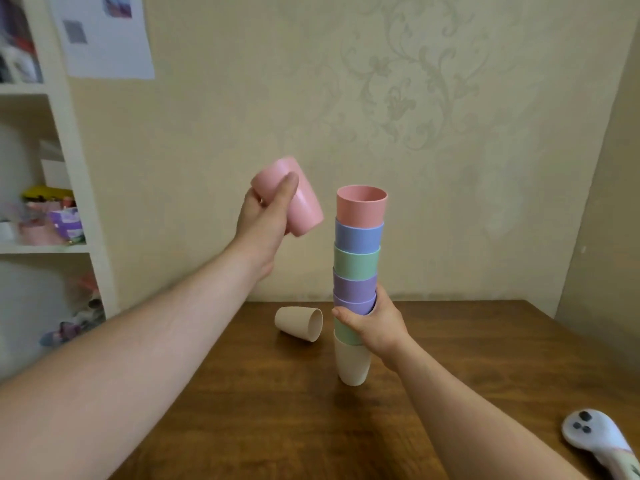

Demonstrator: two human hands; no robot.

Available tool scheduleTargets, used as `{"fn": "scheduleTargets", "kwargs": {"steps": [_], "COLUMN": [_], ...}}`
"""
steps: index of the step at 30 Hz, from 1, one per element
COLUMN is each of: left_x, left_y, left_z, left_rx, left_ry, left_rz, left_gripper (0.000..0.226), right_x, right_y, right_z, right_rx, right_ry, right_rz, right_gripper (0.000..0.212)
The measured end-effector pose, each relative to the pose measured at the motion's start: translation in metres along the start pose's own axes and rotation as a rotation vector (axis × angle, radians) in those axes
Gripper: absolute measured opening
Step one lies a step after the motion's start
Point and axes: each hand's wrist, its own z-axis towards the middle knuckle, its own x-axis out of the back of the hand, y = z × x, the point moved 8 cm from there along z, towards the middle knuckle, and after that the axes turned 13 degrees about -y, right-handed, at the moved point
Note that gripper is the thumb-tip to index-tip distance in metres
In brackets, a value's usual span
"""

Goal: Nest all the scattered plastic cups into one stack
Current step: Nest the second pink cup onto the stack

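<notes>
White controller-like object (595, 441): on the counter (485, 358), near right corner. Right hand (372, 325): fingers wrapped around the lower part of the nested cup stack (358, 268), held upright. Left hand (265, 220): clasps a tilted pink cup (298, 199) beside the stack's top. Beige cup (299, 323): lying sideways on the counter, empty.

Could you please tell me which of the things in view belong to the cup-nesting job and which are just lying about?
Belonging to the job:
- tall nested stack of pastel plastic cups, held by the right hand
- loose pink plastic cup, held in the left hand
- cream plastic cup lying on its side

Just lying about:
- white handheld controller
- paper sheet on the wall
- cluttered white shelf unit
</notes>
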Motion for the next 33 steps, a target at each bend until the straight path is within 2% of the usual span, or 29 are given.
{"fn": "scheduleTargets", "kwargs": {"steps": [4, 7, 12, 16, 21, 22, 23, 24, 25, 26, 27, 28, 29, 31, 33], "left_x": [-0.037, -0.056, -0.07, -0.075, -0.07, -0.066, -0.059, -0.049, -0.035, -0.016, 0.005, 0.026, 0.044, 0.069, 0.084], "left_y": [0.059, 0.066, 0.04, 0.026, 0.015, 0.013, 0.007, 0.001, -0.009, -0.024, -0.042, -0.061, -0.084, -0.14, -0.188], "left_z": [0.004, 0.005, 0.003, 0.004, 0.007, 0.004, 0.003, 0.0, -0.001, 0.0, -0.002, -0.007, -0.015, -0.036, -0.064], "left_rx": [-0.122, -0.1, -0.013, -0.024, 0.025, 0.039, 0.058, 0.086, 0.121, 0.141, 0.163, 0.202, 0.271, 0.46, 0.589], "left_ry": [-0.106, -0.119, -0.115, -0.175, -0.321, -0.362, -0.385, -0.374, -0.332, -0.273, -0.218, -0.184, -0.199, -0.392, -0.661], "left_rz": [0.092, 0.136, 0.117, 0.234, 0.277, 0.287, 0.304, 0.318, 0.336, 0.351, 0.417, 0.533, 0.683, 0.998, 1.289], "left_gripper": [0.03, 0.04, 0.054, 0.073, 0.047, 0.05, 0.069, 0.086, 0.087, 0.074, 0.06, 0.058, 0.068, 0.091, 0.101], "right_x": [-0.006, -0.011, -0.015, -0.016, -0.016, -0.016, -0.016, -0.016, -0.016, -0.016, -0.016, -0.016, -0.015, -0.015, -0.014], "right_y": [-0.005, -0.008, -0.014, -0.014, -0.013, -0.013, -0.012, -0.012, -0.011, -0.012, -0.012, -0.011, -0.011, -0.01, -0.009], "right_z": [-0.009, -0.015, -0.023, -0.024, -0.023, -0.022, -0.022, -0.022, -0.021, -0.022, -0.021, -0.021, -0.021, -0.02, -0.019], "right_rx": [0.0, -0.001, 0.003, 0.003, 0.002, 0.002, 0.002, 0.004, 0.003, 0.002, 0.003, 0.004, 0.005, 0.008, 0.011], "right_ry": [-0.004, -0.019, -0.028, -0.026, -0.025, -0.023, -0.022, -0.023, -0.024, -0.027, -0.028, -0.029, -0.03, -0.029, -0.028], "right_rz": [-0.01, -0.008, 0.003, 0.008, 0.01, 0.01, 0.008, 0.006, 0.004, 0.006, 0.009, 0.011, 0.01, 0.005, 0.003], "right_gripper": [0.069, 0.07, 0.071, 0.073, 0.072, 0.072, 0.072, 0.072, 0.071, 0.07, 0.07, 0.069, 0.069, 0.069, 0.07]}}
